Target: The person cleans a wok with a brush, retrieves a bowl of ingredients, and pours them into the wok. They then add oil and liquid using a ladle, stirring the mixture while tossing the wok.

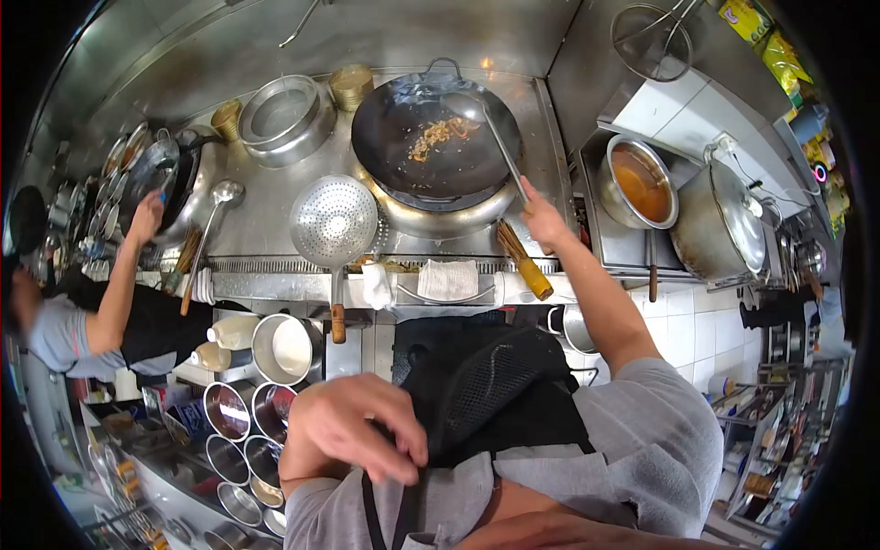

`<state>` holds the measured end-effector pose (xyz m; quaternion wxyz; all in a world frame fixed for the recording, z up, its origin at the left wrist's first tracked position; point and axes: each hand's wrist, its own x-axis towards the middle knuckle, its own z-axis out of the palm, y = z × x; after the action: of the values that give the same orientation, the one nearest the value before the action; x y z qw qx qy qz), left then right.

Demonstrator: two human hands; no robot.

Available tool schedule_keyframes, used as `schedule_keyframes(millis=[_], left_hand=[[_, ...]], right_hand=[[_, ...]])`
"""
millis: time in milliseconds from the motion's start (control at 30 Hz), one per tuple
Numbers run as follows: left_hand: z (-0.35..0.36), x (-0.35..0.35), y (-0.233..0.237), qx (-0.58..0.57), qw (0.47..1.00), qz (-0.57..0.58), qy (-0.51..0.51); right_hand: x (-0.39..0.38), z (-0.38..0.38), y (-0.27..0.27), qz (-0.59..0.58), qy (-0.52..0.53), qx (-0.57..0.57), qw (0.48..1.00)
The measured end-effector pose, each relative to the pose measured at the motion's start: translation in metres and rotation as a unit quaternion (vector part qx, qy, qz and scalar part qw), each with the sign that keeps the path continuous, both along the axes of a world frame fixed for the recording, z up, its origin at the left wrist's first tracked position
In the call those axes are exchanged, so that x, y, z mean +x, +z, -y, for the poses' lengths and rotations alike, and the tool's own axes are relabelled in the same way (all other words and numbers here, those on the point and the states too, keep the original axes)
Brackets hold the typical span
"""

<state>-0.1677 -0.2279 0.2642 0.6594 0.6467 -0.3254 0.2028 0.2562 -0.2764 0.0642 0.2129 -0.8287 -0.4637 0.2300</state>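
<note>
My right hand (pixel 543 220) grips the long handle of a metal ladle (pixel 500 142), whose bowl rests inside a large dark wok (pixel 380 124). Chopped food and thin browned strips (pixel 436 137) lie on the wok's bottom, left of the ladle bowl. My left hand (pixel 362 426) is raised in front of my chest, above the metal pots, its fingers loosely bent and apart. Nothing shows in it. A perforated strainer (pixel 334 220) with a wooden handle lies on the stove edge left of the wok.
Right of the wok stand a pot of orange-brown liquid (pixel 643 188) and a big lidded pot (pixel 710 234). A bamboo brush (pixel 527 266) and folded cloth (pixel 447 280) lie along the front rail. At left, a co-worker's hand (pixel 147 217) works by another wok.
</note>
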Motion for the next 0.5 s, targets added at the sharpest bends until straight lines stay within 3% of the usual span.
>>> schedule_keyframes(millis=[33,67,100,133,167,233,300,367,500], left_hand=[[-0.008,-0.016,-0.026,-0.026,0.996,-0.075,0.033],[-0.015,-0.024,-0.043,-0.075,0.981,-0.157,0.087],[-0.022,-0.029,-0.070,-0.017,0.966,-0.179,0.186],[-0.021,-0.032,-0.095,-0.072,0.933,-0.258,0.239],[-0.021,-0.034,-0.121,-0.100,0.894,-0.339,0.277],[-0.015,-0.039,-0.157,0.043,0.793,-0.487,0.362],[-0.005,-0.054,-0.215,0.068,0.769,-0.550,0.318],[0.007,-0.064,-0.248,0.111,0.730,-0.624,0.257],[0.020,-0.059,-0.282,0.130,0.761,-0.603,0.202]], right_hand=[[-0.009,-0.011,-0.008,0.056,-0.030,0.042,0.997],[-0.023,-0.024,-0.011,0.026,-0.072,0.016,0.997],[-0.036,-0.035,-0.014,-0.004,-0.113,-0.011,0.994],[-0.040,-0.043,-0.040,0.037,-0.106,0.049,0.993],[-0.044,-0.045,-0.028,0.038,-0.108,0.048,0.992],[-0.054,-0.047,0.011,-0.266,-0.104,0.044,0.957],[-0.064,-0.048,0.004,-0.276,-0.096,0.072,0.954],[-0.076,-0.049,0.006,-0.369,-0.116,0.092,0.918],[-0.078,-0.058,0.015,-0.484,-0.147,0.087,0.859]])
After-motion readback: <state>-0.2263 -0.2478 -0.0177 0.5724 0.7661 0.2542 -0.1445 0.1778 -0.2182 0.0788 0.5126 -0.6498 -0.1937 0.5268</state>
